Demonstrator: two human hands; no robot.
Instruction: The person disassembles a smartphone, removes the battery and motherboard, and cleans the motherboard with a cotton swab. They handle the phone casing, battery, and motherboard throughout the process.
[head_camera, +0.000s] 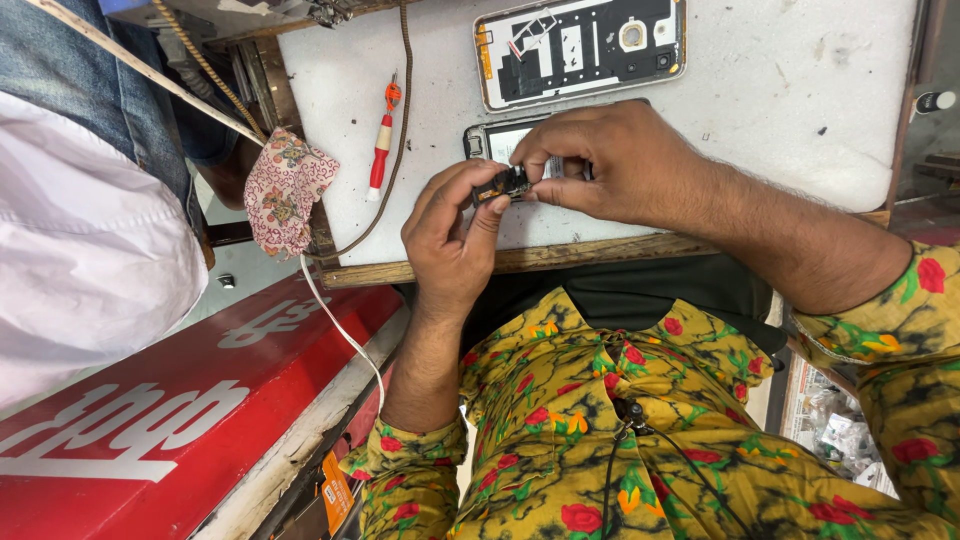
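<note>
The fingers of the left hand and those of the right hand meet on a small dark component, pinching it between thumb and fingertips from both sides so that it hangs just above the tabletop, near its front edge. The part sits between the two thumbs, with only its dark body and a spot of orange showing. Directly behind the fingers lies a small dark phone part, partly hidden by the right hand. Farther back rests an opened phone body with its inner frame exposed. To the left lies a red-and-white screwdriver, beside a thin brown cord, and a floral cloth hangs off the tabletop's left edge.
</note>
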